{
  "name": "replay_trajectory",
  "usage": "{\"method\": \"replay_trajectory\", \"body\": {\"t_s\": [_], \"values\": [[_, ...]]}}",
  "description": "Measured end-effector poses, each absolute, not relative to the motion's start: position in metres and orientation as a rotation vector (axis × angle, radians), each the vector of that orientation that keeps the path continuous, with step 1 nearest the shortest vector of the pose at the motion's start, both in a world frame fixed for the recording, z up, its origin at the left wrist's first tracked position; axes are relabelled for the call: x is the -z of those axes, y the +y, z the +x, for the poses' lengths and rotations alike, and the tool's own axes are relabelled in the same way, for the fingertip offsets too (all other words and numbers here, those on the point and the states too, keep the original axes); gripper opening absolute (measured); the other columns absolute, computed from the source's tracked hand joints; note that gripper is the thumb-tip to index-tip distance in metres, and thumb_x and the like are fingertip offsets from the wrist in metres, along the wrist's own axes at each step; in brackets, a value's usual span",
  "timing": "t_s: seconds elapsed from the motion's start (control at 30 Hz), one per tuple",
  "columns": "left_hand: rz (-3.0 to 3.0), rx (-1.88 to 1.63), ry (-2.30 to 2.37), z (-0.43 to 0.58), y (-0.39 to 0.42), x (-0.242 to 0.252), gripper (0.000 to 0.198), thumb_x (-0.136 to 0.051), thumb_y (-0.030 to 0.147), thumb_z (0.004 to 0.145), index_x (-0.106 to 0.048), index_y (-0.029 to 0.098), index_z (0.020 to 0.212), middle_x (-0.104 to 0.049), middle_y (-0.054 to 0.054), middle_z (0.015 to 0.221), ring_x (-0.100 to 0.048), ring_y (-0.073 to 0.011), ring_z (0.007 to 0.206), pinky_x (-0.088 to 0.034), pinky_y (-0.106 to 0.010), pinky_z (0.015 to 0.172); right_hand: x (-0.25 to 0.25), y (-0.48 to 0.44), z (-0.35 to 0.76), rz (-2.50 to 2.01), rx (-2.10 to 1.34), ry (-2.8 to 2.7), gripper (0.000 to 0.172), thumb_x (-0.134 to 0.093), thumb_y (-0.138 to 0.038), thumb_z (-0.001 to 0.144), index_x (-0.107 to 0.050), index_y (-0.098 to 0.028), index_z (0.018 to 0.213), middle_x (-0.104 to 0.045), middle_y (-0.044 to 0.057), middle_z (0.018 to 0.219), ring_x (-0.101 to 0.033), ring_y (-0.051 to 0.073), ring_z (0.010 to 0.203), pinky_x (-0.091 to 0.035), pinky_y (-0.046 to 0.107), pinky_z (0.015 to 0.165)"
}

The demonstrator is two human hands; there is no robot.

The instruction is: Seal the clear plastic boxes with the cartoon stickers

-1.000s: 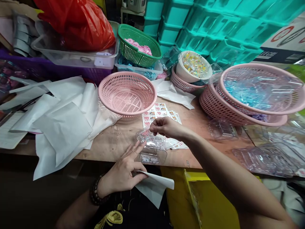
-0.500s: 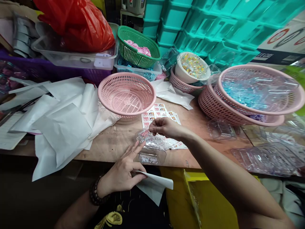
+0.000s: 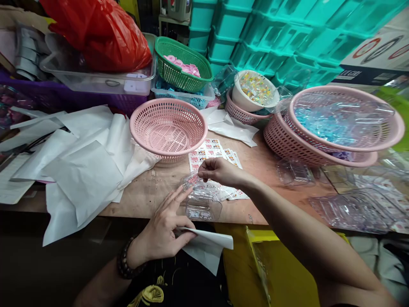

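My left hand (image 3: 162, 228) grips a folded white paper sheet (image 3: 209, 243) between thumb and fingers, over the table's front edge. Its outstretched fingertips rest at the near side of a small clear plastic piece with pink print (image 3: 191, 179). At the upper right corner of that piece, my right hand (image 3: 219, 172) is closed in a pinch; what lies between the fingertips is too small to make out. Just below is a clear plastic blister box (image 3: 204, 207), lying on the table. Printed sticker sheets (image 3: 213, 148) lie behind my right hand, partly covered by it.
A pink basket (image 3: 168, 149) stands behind the hands. White papers (image 3: 83, 170) pile up on the left, overhanging the edge. To the right are stacked pink baskets (image 3: 277, 143) and nested clear plastic shells (image 3: 348, 209). A green basket (image 3: 183, 79) and a white bowl (image 3: 238, 96) stand farther back.
The view has shifted slightly. Both hands keep nearly the same pose, with the left fingertips still at the plastic piece and the white paper still held.
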State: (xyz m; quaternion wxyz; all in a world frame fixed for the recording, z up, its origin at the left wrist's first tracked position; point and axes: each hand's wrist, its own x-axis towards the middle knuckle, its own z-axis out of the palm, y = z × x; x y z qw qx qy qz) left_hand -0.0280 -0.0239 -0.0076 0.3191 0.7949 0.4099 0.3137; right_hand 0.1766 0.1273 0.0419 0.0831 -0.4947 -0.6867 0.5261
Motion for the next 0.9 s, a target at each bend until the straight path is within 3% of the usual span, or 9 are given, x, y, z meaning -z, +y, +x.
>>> {"method": "replay_trajectory", "body": {"t_s": [0.13,0.3,0.4,0.5,0.57,0.67,0.73,0.8,0.9], "values": [[2.189,-0.73,1.023,-0.022,-0.009,-0.001,0.004,-0.071,0.019,0.083,-0.074,0.021,0.081,-0.012,-0.004,0.169,-0.014,-0.0354,0.154,-0.016,-0.063,0.123,-0.045,0.123,0.171,-1.526,-1.426,-2.141,0.015,-0.067,-0.027,0.078,-0.059,-0.018,0.07,-0.06,-0.001,0.062,-0.051,0.011,0.058,-0.038,0.026,0.057],[2.244,-0.621,1.065,-0.017,0.002,0.001,0.005,-0.072,0.017,0.081,-0.07,0.018,0.076,-0.012,-0.009,0.168,-0.018,-0.0334,0.154,-0.021,-0.059,0.123,-0.053,0.116,0.161,-1.679,-1.043,-2.332,0.013,-0.072,-0.022,0.078,-0.061,-0.018,0.073,-0.06,-0.001,0.065,-0.051,0.012,0.06,-0.038,0.025,0.06],[2.248,-0.605,1.103,-0.018,0.003,0.003,0.003,-0.072,0.017,0.081,-0.071,0.017,0.078,-0.014,-0.01,0.168,-0.02,-0.0333,0.153,-0.024,-0.056,0.124,-0.053,0.114,0.159,-1.765,-0.952,-2.375,0.012,-0.073,-0.024,0.081,-0.066,-0.018,0.088,-0.065,0.002,0.071,-0.057,0.015,0.063,-0.041,0.027,0.062],[2.256,-0.596,1.115,-0.02,0.002,0.004,0.002,-0.072,0.016,0.08,-0.071,0.018,0.079,-0.015,-0.008,0.168,-0.02,-0.0339,0.153,-0.024,-0.056,0.124,-0.05,0.115,0.166,-1.841,-0.824,-2.327,0.04,-0.072,-0.03,0.084,-0.061,-0.017,0.12,-0.068,0.005,0.078,-0.062,0.02,0.071,-0.045,0.03,0.069],[2.259,-0.597,1.112,-0.02,0.001,0.004,0.004,-0.071,0.016,0.081,-0.07,0.018,0.077,-0.014,-0.006,0.168,-0.019,-0.0344,0.153,-0.022,-0.058,0.124,-0.049,0.113,0.178,-1.926,-0.751,-2.218,0.05,-0.067,-0.036,0.089,-0.053,-0.014,0.131,-0.069,0.007,0.082,-0.064,0.022,0.076,-0.047,0.033,0.073],[2.243,-0.604,1.096,-0.021,0.001,0.004,0.006,-0.07,0.017,0.082,-0.069,0.018,0.076,-0.012,-0.005,0.169,-0.017,-0.0351,0.154,-0.021,-0.06,0.124,-0.046,0.097,0.203,-1.94,-0.933,-2.057,0.048,-0.062,-0.051,0.089,-0.058,-0.014,0.118,-0.068,0.01,0.089,-0.064,0.023,0.079,-0.049,0.036,0.074],[2.22,-0.613,1.068,-0.02,0.002,0.005,0.006,-0.07,0.017,0.083,-0.07,0.018,0.076,-0.009,-0.003,0.169,-0.016,-0.0358,0.154,-0.021,-0.06,0.124,-0.04,0.078,0.215,-1.801,-1.157,-2.016,0.053,-0.072,-0.055,0.078,-0.061,-0.016,0.111,-0.068,0.011,0.1,-0.064,0.023,0.084,-0.051,0.037,0.077],[2.19,-0.627,1.042,-0.019,0.003,0.006,0.005,-0.071,0.018,0.082,-0.071,0.018,0.077,-0.007,-0.002,0.169,-0.014,-0.0363,0.154,-0.021,-0.06,0.124,-0.027,0.056,0.221,-1.666,-1.293,-1.968,0.062,-0.081,-0.049,0.067,-0.059,-0.018,0.116,-0.066,0.01,0.109,-0.063,0.023,0.089,-0.052,0.036,0.08],[2.14,-0.654,1.035,-0.019,0.003,0.008,0.003,-0.072,0.018,0.081,-0.072,0.018,0.078,-0.007,-0.002,0.169,-0.011,-0.0362,0.155,-0.019,-0.06,0.124,-0.001,0.033,0.217,-1.595,-1.363,-1.802,0.062,-0.077,-0.037,0.069,-0.054,-0.018,0.124,-0.066,0.009,0.106,-0.062,0.021,0.088,-0.052,0.036,0.079]]}}
